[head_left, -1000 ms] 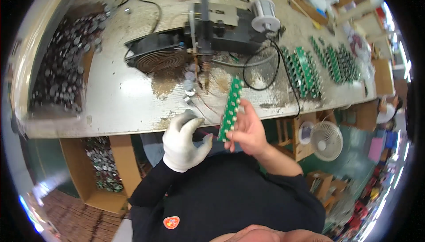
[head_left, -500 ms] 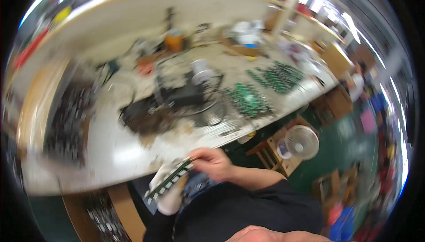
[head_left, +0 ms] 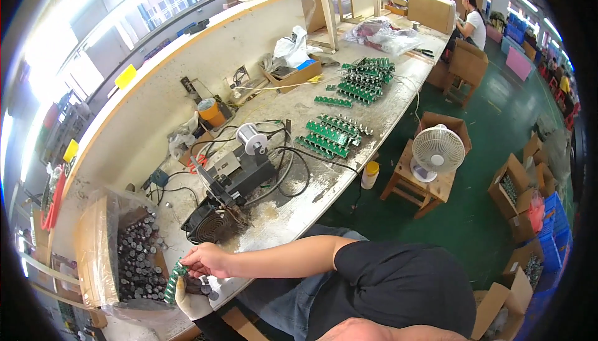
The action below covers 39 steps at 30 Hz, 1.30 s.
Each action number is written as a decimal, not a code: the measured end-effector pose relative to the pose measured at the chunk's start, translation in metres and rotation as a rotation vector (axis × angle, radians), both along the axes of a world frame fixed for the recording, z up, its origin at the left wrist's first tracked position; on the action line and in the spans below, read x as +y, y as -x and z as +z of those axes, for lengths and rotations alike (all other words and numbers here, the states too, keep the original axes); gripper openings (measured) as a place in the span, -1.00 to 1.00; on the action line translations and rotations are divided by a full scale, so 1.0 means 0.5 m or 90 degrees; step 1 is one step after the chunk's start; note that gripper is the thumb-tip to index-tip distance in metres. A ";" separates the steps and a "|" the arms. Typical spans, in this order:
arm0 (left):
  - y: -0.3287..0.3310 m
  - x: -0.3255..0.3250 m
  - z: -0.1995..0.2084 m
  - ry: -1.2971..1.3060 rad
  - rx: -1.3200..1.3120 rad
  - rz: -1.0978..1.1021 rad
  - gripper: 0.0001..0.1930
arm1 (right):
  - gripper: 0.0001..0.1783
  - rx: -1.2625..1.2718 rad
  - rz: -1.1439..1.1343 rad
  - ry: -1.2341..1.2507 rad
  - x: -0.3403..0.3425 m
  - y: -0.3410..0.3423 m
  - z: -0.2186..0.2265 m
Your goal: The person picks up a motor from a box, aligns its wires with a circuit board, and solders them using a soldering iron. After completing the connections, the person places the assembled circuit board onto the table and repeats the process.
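Note:
A narrow green circuit board strip [head_left: 172, 283] is held near the table's left front edge, beside a carton of parts. My left hand [head_left: 192, 302], in a white glove, closes on the strip's lower part. With its fingers closed, my bare right hand [head_left: 208, 260] grips the strip's upper end; its fingertips are partly hidden. Small dark round parts [head_left: 207, 287] show just below my right hand, beside the glove; whether they are held or lie on the table I cannot tell. The carton [head_left: 96, 250], lined with clear plastic, holds many round metal-and-dark parts [head_left: 138, 257].
A black soldering machine with a solder wire spool [head_left: 251, 138] and loose cables stands mid-table. Beyond it lie green board strips [head_left: 328, 136] in rows. A white fan [head_left: 438, 149] sits on a wooden stool to the right. Another person [head_left: 474, 26] sits farther back.
My view has swung, and the blur is gone. Both hands with the board strip have moved left, from in front of the table's edge to beside the carton of parts.

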<state>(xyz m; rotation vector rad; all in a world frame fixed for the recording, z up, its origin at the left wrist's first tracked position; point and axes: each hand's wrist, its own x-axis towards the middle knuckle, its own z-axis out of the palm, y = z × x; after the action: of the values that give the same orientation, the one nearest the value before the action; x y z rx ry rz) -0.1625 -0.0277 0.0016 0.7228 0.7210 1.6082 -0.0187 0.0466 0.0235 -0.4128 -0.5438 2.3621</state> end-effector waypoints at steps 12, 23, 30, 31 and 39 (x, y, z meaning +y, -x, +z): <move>0.070 0.012 -0.043 0.089 -0.025 0.081 -0.70 | -0.72 -0.156 -0.039 -0.122 0.006 0.131 -0.091; 0.073 0.028 -0.044 0.064 0.075 0.089 -0.74 | -0.55 -0.146 -0.201 -0.065 0.024 0.155 -0.093; 0.071 -0.012 -0.020 0.110 -0.113 0.086 -0.72 | -0.90 -0.043 -0.071 0.083 0.028 0.153 -0.103; 0.040 0.005 -0.005 0.139 -0.135 0.022 -0.74 | -0.95 -0.044 -0.055 0.113 0.056 0.156 -0.149; 0.038 0.020 -0.062 0.046 0.173 0.182 -0.75 | -0.73 -0.117 -0.231 -0.100 0.024 0.161 -0.115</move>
<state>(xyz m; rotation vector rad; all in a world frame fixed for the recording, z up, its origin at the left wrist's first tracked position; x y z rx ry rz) -0.1817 -0.0179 -0.0292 0.8228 1.1150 1.7474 -0.0992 0.0585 -0.0342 -0.6061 -0.6725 1.9315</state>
